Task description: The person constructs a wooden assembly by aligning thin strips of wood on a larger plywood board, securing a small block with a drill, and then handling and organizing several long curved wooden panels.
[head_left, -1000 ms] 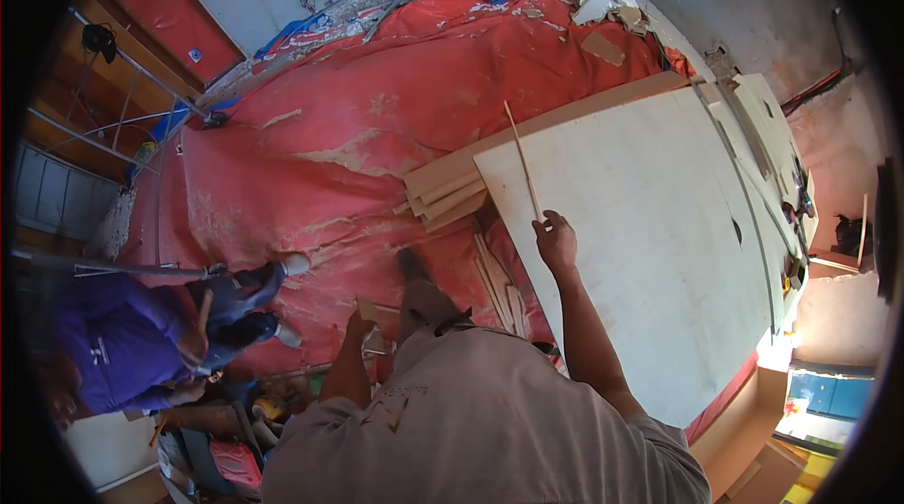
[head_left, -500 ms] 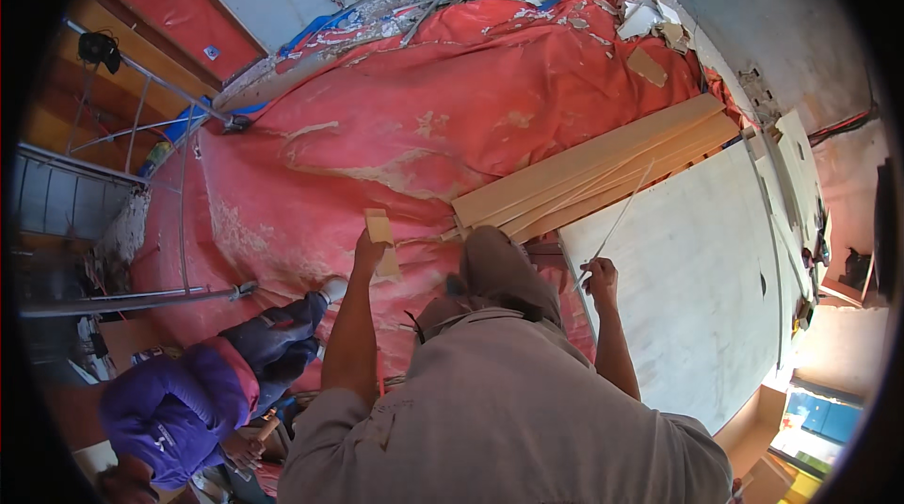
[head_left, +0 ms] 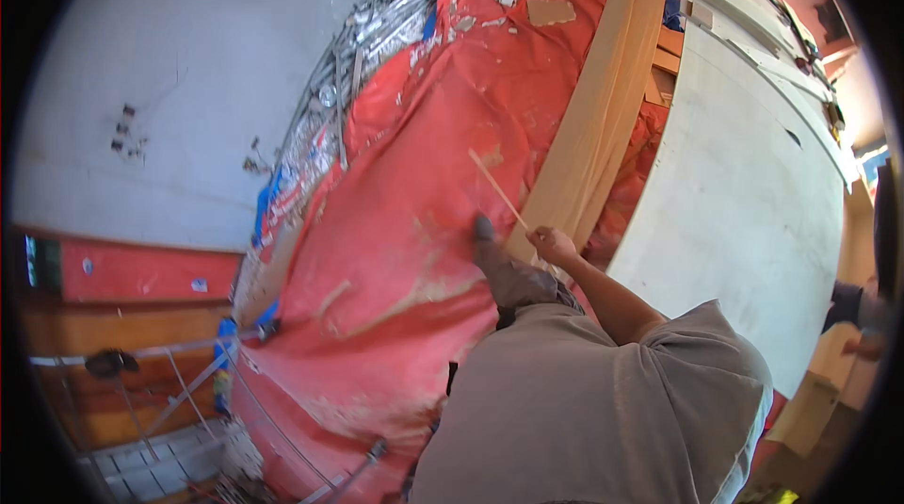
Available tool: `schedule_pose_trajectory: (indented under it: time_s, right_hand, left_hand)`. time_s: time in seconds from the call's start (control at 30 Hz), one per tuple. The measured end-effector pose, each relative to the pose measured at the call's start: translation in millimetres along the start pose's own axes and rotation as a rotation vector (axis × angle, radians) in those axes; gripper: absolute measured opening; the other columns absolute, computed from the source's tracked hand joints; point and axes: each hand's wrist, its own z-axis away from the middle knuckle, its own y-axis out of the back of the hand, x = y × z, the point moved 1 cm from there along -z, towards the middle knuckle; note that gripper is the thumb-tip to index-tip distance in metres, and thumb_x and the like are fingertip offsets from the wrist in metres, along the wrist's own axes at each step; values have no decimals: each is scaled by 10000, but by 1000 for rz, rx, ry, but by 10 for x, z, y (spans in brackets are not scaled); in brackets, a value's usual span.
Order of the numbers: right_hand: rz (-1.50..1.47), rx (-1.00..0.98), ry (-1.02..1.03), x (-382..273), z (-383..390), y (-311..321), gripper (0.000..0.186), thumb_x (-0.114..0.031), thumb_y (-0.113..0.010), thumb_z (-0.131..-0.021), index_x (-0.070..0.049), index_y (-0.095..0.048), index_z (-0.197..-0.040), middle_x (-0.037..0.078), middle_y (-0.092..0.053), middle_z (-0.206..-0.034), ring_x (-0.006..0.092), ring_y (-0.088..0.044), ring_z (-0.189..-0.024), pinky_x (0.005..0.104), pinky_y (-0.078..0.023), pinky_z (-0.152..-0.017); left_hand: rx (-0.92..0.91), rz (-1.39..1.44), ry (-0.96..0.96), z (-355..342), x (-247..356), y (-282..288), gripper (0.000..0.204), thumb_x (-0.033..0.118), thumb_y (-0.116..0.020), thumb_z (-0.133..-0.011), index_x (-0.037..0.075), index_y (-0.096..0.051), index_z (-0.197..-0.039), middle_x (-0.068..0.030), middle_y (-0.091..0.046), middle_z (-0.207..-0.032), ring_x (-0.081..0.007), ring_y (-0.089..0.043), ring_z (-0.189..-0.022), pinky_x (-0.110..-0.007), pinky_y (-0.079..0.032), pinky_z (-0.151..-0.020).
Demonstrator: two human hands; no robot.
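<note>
"Most of the stick shows?"

"All but its lower end, hidden in the right hand, whose grip is closed around it."

"Where does it lie?"

"Over the red sheet, slanting up and leftward, near the boards. Whether it touches the sheet, I can't tell."

"And the left hand?"

"Out of view, so I can't tell its grip."

"Anything else unclear?"

"The foot is blurred, the shirt hides part of the panel, and the view's dark edge crops the metal frame."
</note>
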Motion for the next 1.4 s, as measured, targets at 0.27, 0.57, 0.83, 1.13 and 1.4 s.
schedule_pose_trajectory:
  time_s: [0.27, 0.57, 0.83, 1.13, 1.4]
  right_hand:
    - [-323, -45, -91, -1047, -1682, -262, 464, -484, -592, -1060, -74, -810, -1078, 144, -769, -871, 260, -755, -746, 413, -582, -688]
    - [-1303, -204, 87, -2807, -2305, 988, 394, -146, -484, -1145, 30, -539, -1493, 99, -717, -995, 142, -563, -618, 309, -491, -600]
    - [-1446, 17, 140, -3171, -2555, 1492, 314, -180, -521, -1157, -10, -583, -1414, 87, -745, -967, 115, -571, -635, 267, -479, -599]
    - [-1243, 492, -161, -3069, -3118, 1504, 217, -264, -677, -1069, -57, -740, -1090, 39, -733, -807, 119, -638, -692, 286, -506, -656]
    - [-866, 735, -477, -3019, -2867, 1107, 289, -251, -683, -1002, -16, -799, -1124, 41, -699, -739, 159, -678, -718, 351, -514, -624]
  left_hand:
    - [76, 229, -29, -1336, 938, 1842, 403, 107, -750, -845, 23, -659, -1229, -127, -759, -998, -304, -764, -823, -458, -625, -746]
    - [87, 746, -244, -3639, 3396, 3405, 405, 51, -703, -876, -12, -628, -1270, -152, -732, -1009, -321, -753, -825, -447, -602, -763]
    - [-123, 379, -400, -5008, 5312, 3531, 457, 34, -694, -872, -26, -603, -1316, -161, -717, -1104, -290, -733, -987, -430, -590, -847]
    - [-458, -133, -579, -6365, 7584, 3518, 439, 30, -672, -867, -13, -587, -1296, -164, -724, -1060, -308, -745, -920, -440, -615, -812]
    - [-599, -599, -580, -6798, 9269, 2824, 394, 26, -744, -868, -58, -653, -1242, -193, -779, -1086, -313, -783, -896, -434, -631, -800]
